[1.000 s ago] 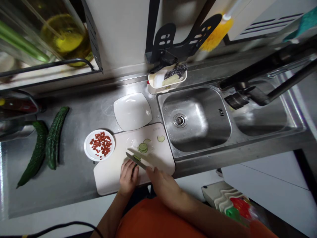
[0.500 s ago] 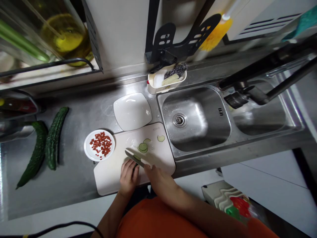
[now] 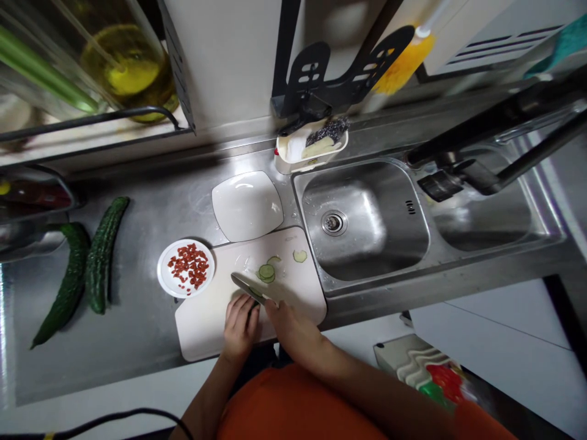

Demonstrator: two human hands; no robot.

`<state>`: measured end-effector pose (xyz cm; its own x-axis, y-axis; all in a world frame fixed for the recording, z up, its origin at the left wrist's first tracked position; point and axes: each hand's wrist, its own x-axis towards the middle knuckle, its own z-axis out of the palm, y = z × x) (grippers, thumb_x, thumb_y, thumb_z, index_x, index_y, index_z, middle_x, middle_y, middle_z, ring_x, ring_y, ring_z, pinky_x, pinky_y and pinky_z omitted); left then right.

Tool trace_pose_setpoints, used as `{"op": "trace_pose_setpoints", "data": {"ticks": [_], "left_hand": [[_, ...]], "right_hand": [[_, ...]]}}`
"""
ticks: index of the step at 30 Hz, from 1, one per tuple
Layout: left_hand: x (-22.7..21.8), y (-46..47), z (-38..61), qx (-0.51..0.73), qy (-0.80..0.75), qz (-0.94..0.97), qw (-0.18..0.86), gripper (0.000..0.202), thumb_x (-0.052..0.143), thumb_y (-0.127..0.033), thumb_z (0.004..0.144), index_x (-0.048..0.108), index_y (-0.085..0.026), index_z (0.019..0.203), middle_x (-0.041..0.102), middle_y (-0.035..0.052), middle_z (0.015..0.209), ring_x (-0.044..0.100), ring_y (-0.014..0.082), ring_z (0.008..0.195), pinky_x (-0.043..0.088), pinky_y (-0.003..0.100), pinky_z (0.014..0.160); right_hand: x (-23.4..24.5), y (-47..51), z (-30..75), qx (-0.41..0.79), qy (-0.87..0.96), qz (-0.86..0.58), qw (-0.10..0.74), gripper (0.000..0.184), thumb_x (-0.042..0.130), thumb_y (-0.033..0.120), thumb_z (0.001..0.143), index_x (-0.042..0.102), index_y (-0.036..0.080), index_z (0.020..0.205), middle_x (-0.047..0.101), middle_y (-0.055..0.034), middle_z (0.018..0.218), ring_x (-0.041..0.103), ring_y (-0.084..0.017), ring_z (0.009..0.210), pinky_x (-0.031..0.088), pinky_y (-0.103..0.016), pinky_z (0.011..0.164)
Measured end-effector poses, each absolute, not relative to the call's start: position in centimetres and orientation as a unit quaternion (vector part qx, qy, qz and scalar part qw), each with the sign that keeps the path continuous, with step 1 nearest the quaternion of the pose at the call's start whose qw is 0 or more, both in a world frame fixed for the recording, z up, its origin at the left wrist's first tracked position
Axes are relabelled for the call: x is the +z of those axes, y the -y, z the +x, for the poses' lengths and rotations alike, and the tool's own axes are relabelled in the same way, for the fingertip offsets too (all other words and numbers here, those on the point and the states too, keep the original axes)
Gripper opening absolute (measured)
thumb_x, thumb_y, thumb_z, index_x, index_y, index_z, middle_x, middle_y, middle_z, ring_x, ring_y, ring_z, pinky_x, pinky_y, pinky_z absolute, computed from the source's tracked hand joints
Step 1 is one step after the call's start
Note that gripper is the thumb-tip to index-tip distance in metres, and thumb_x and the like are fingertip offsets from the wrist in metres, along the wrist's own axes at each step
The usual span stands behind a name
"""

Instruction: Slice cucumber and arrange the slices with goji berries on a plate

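My right hand (image 3: 291,325) is closed around the handle of a kitchen knife (image 3: 246,287), whose blade points up and left over the white cutting board (image 3: 298,296). Close to the blade, the fingers of my left hand (image 3: 241,322) are curled over a dark green cucumber piece (image 3: 252,307), most of it hidden beneath them. A few thin cucumber slices (image 3: 266,273) lie just beyond the knife. Another slice (image 3: 300,256) rests by itself near the board's far right corner.
A white plate of chopped red pieces (image 3: 188,269) stands left of the board. Behind it is a white square dish (image 3: 247,206). Two whole cucumbers (image 3: 101,256) lie at the left. The steel sink (image 3: 367,220) and black faucet (image 3: 458,177) are on the right.
The knife blade has tilted slightly, and its tip has shifted a little against the board. Both hands stay almost in place. The whole view has moved slightly.
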<state>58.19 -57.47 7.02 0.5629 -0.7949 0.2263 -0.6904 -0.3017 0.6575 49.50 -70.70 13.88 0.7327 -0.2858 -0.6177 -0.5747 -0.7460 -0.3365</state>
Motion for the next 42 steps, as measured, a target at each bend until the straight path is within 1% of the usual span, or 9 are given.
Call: {"op": "trace_pose_setpoints", "data": {"ticks": [4,11,16,20,23,30,34,39,42], "left_hand": [[6.8,57.3,58.1,-0.069,0.462,0.804,0.369,0.029,0.057,-0.009,0.080,0.058,-0.014,0.108,0.064,0.0097,0.104,0.056,0.0212,0.105,0.048,0.043,0.092],[6.9,57.4,58.1,-0.076,0.456,0.805,0.371,0.028,0.057,-0.010,0.080,0.058,-0.015,0.108,0.064,0.0092,0.103,0.057,0.0209,0.104,0.048,0.042,0.091],[7.2,57.4,58.2,-0.085,0.458,0.804,0.370,0.032,0.057,-0.010,0.080,0.056,-0.016,0.111,0.063,0.0095,0.105,0.057,0.0209,0.105,0.047,0.043,0.092],[7.1,57.3,58.2,-0.089,0.456,0.804,0.372,0.032,0.057,-0.010,0.080,0.056,-0.016,0.112,0.063,0.0100,0.106,0.056,0.0210,0.105,0.047,0.043,0.092],[7.1,57.3,58.2,-0.091,0.453,0.807,0.368,0.032,0.057,-0.011,0.080,0.056,-0.016,0.112,0.062,0.0102,0.106,0.056,0.0212,0.105,0.047,0.043,0.092],[7.2,57.3,58.1,-0.072,0.458,0.808,0.362,0.026,0.058,-0.011,0.079,0.058,-0.014,0.105,0.063,0.0103,0.101,0.057,0.0213,0.103,0.048,0.042,0.090],[7.1,57.2,58.1,-0.072,0.461,0.808,0.359,0.026,0.058,-0.010,0.079,0.057,-0.013,0.104,0.062,0.0106,0.100,0.056,0.0216,0.105,0.047,0.042,0.091],[7.3,57.4,58.1,-0.075,0.459,0.806,0.367,0.027,0.057,-0.011,0.080,0.057,-0.014,0.107,0.063,0.0106,0.103,0.057,0.0216,0.104,0.048,0.042,0.090],[7.5,57.6,58.2,-0.079,0.457,0.805,0.370,0.027,0.057,-0.012,0.081,0.057,-0.014,0.107,0.063,0.0104,0.103,0.057,0.0215,0.104,0.048,0.042,0.090]], "right_hand": [[13.4,70.7,49.7,0.284,-0.243,-0.883,0.285,0.029,0.031,0.010,0.088,0.054,0.018,0.105,0.065,-0.0124,0.088,0.063,-0.023,0.073,0.048,-0.031,0.058],[13.0,70.9,49.8,0.298,-0.236,-0.880,0.285,0.027,0.031,0.012,0.090,0.052,0.020,0.105,0.062,-0.0083,0.088,0.062,-0.018,0.072,0.044,-0.025,0.058],[13.3,71.6,49.5,0.304,-0.230,-0.876,0.297,0.033,0.032,0.005,0.086,0.051,0.020,0.109,0.062,-0.0076,0.091,0.062,-0.019,0.077,0.043,-0.025,0.060],[14.5,72.6,48.6,0.313,-0.238,-0.873,0.291,0.041,0.031,0.002,0.083,0.048,0.020,0.116,0.062,-0.0072,0.093,0.062,-0.018,0.076,0.042,-0.025,0.059],[15.9,73.0,47.7,0.324,-0.243,-0.872,0.275,0.042,0.029,0.003,0.083,0.049,0.021,0.115,0.062,-0.0070,0.092,0.063,-0.019,0.074,0.041,-0.025,0.056],[18.3,72.9,46.1,0.322,-0.228,-0.868,0.302,0.045,0.029,0.001,0.082,0.048,0.023,0.116,0.062,-0.0053,0.087,0.062,-0.017,0.070,0.038,-0.023,0.057],[19.0,73.0,45.8,0.351,-0.227,-0.853,0.312,0.048,0.028,0.001,0.082,0.047,0.023,0.120,0.063,-0.0068,0.092,0.063,-0.017,0.072,0.039,-0.023,0.059],[19.1,73.1,45.3,0.367,-0.235,-0.843,0.316,0.047,0.027,0.000,0.081,0.050,0.023,0.114,0.063,-0.0073,0.094,0.064,-0.018,0.075,0.040,-0.024,0.059],[19.2,73.2,45.1,0.376,-0.237,-0.840,0.312,0.049,0.026,-0.001,0.080,0.049,0.023,0.116,0.063,-0.0077,0.093,0.064,-0.019,0.076,0.040,-0.024,0.059]]}}
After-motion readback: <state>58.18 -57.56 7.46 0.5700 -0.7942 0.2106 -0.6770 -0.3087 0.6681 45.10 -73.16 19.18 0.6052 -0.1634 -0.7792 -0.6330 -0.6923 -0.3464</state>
